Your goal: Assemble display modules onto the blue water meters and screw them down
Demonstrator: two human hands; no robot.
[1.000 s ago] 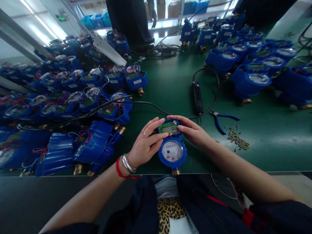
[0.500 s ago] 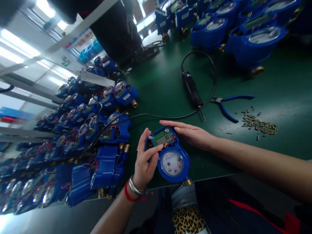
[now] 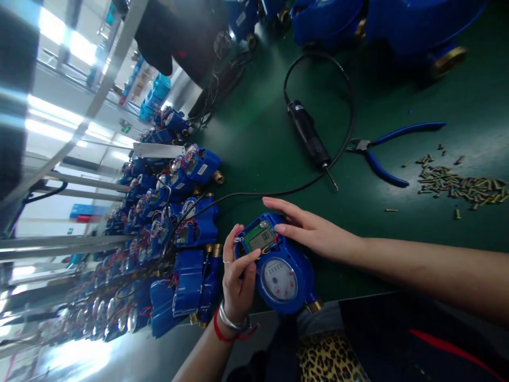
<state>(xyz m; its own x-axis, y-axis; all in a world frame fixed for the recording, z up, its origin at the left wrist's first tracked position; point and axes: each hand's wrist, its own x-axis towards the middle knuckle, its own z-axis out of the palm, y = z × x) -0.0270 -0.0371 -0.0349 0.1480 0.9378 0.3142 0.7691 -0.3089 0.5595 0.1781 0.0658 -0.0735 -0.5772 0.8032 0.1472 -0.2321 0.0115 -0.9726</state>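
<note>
A blue water meter [image 3: 306, 270] lies tilted at the table's near edge, its case open at the top. Inside shows a green circuit board with a small display [image 3: 260, 241] and coloured wires [image 3: 272, 248]; below is a round dial [image 3: 280, 279]. My left hand [image 3: 239, 276] grips the meter's left side, index fingertip on the board's lower edge by the wires. From the right, my right hand [image 3: 308, 225] holds the upper edge, thumb on the board's corner and fingers stretched along the outside of the case.
A black electric screwdriver [image 3: 308, 135] with a looping cable lies beyond the meter. Right of it are blue-handled cutting pliers [image 3: 371, 151] and a pile of small screws [image 3: 457, 185]. Rows of blue meters [image 3: 199, 217] crowd the left; more [image 3: 330, 21] stand at the back.
My view has shifted and come closer to the table. My right thumb has moved onto the board's corner. The red glow near the wires no longer shows.
</note>
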